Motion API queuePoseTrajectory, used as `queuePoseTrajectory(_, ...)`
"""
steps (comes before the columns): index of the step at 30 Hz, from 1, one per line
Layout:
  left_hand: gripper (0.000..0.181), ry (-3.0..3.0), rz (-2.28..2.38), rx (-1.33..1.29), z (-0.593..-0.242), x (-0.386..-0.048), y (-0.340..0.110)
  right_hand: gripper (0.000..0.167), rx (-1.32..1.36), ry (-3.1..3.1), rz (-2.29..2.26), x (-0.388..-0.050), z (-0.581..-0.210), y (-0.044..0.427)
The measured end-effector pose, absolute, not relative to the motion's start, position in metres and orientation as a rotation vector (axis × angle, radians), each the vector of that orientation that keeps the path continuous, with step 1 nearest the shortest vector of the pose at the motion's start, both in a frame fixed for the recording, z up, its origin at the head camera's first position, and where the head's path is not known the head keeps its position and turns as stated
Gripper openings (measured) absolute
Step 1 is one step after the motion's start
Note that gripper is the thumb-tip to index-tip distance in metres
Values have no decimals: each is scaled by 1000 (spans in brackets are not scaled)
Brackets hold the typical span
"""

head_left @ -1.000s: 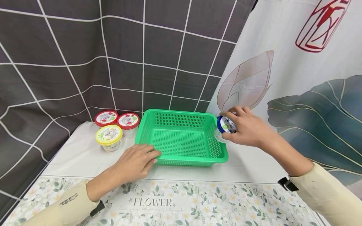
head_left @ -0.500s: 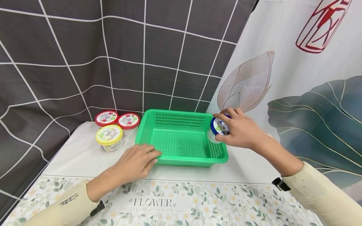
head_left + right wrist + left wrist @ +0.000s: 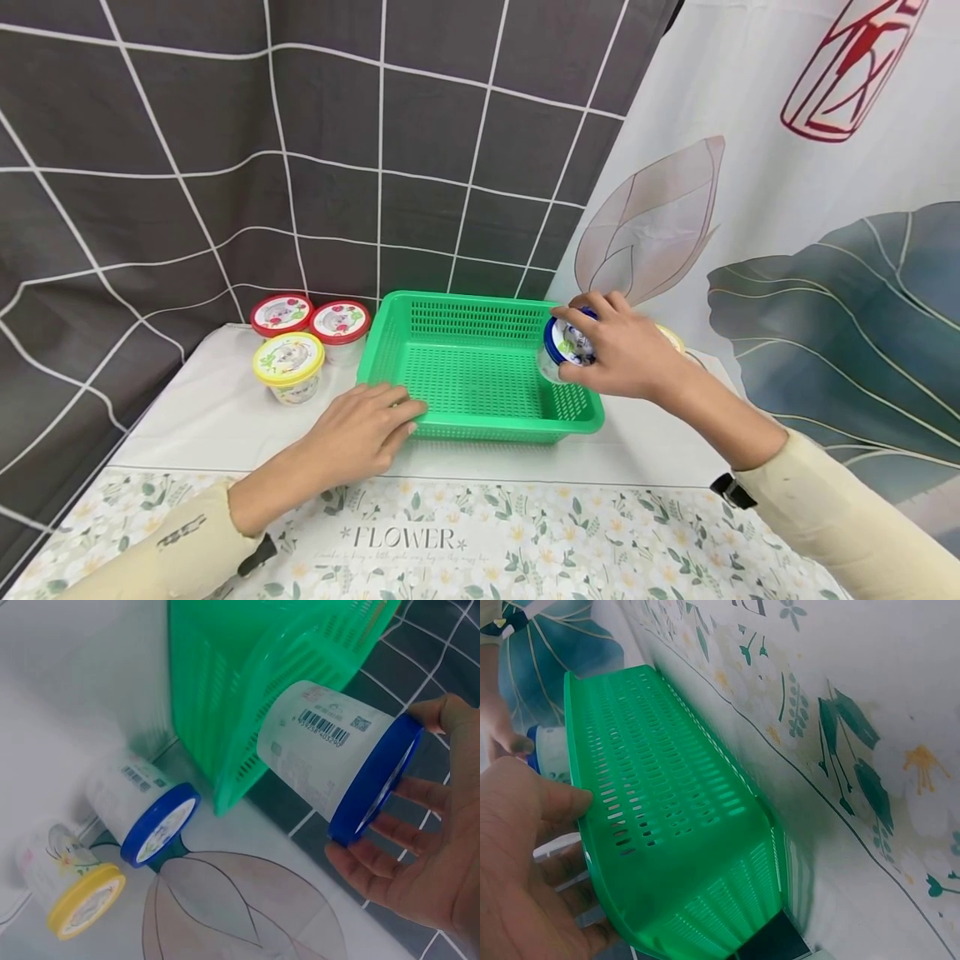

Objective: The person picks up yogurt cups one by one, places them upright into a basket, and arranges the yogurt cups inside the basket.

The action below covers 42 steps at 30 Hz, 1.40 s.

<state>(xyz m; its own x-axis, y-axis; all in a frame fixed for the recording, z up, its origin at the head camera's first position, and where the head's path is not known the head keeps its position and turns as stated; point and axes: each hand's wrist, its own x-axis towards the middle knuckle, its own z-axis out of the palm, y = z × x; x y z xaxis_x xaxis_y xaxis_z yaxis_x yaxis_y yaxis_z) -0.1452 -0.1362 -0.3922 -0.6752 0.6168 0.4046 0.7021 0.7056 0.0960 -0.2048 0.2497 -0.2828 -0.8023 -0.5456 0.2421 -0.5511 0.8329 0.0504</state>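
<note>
A white cup with a blue lid (image 3: 567, 342) is pinched at its lid by my right hand (image 3: 630, 350), tilted over the right end of the green basket (image 3: 480, 423). In the right wrist view the fingers and thumb of my right hand (image 3: 427, 817) span the lid of the cup (image 3: 322, 750), beside the basket's wall (image 3: 225, 712). My left hand (image 3: 360, 429) holds the basket's near left rim. The left wrist view has the thumb of my left hand (image 3: 525, 862) on the rim of the basket (image 3: 660, 772), with the fingers curled beneath.
Left of the basket stand two red-lidded cups (image 3: 281, 314) (image 3: 341, 322) and a yellow-lidded cup (image 3: 289, 367). In the right wrist view, another blue-lidded cup (image 3: 139, 802) and a yellow-lidded cup (image 3: 71, 877) stand beyond the basket's right end. A dark gridded curtain (image 3: 450, 125) hangs behind.
My right hand has carried the blue-lidded cup leftward, from the basket's right edge to over its inside. A yellow lid now shows behind that hand. My left hand has stayed on the rim.
</note>
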Motion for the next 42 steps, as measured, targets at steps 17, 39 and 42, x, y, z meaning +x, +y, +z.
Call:
queuePoseTrajectory(17, 27, -2569, -342, -1031, -393, -145, -137, 73, 916, -2800, -4, -204, -301, 240)
queuePoseTrajectory(39, 26, -2548, -333, -1034, -394, -146, -136, 72, 997, -2858, 5, -206, -322, 231)
queuePoseTrajectory(42, 26, -2548, -337, -1034, -394, -146, -136, 71, 1008, -2880, 21, -206, -324, 230)
